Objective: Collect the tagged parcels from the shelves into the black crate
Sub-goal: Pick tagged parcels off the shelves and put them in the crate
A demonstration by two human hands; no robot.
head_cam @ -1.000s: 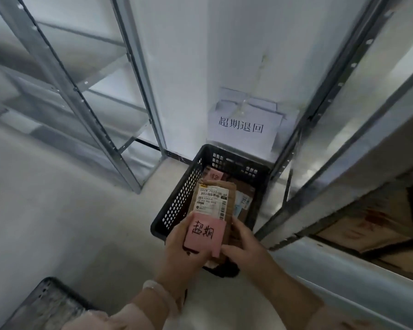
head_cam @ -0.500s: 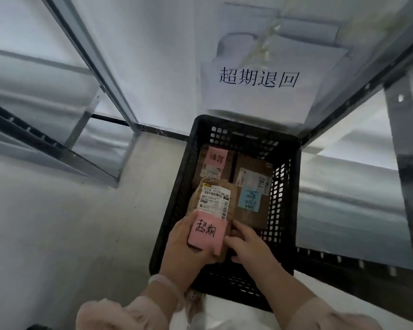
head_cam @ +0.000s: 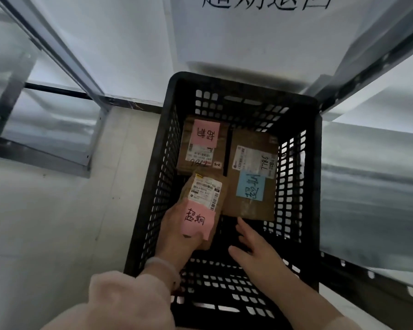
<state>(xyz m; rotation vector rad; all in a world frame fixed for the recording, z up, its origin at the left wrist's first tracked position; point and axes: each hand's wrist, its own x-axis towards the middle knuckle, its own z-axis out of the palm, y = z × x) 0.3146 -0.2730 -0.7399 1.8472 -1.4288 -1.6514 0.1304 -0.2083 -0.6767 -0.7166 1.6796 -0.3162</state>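
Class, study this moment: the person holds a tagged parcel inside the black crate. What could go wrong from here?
1. The left hand grips the parcel at its pink tag; letting go might crease or peel it.
2. Only one hand holds it, the right hand being open, so it may drop tilted onto the blue-tagged box.

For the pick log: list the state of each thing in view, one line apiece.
Black plastic lattice crate: upright, open-topped, holding parcels.
Brown parcel with pink handwritten tag: held inside the crate, not yet released.
Left hand: grips that parcel's near end.
Right hand: open, fingers straight, holding nothing.
Brown box with pink note: lying flat, far left of crate floor.
Brown box with blue note: lying flat, far right.
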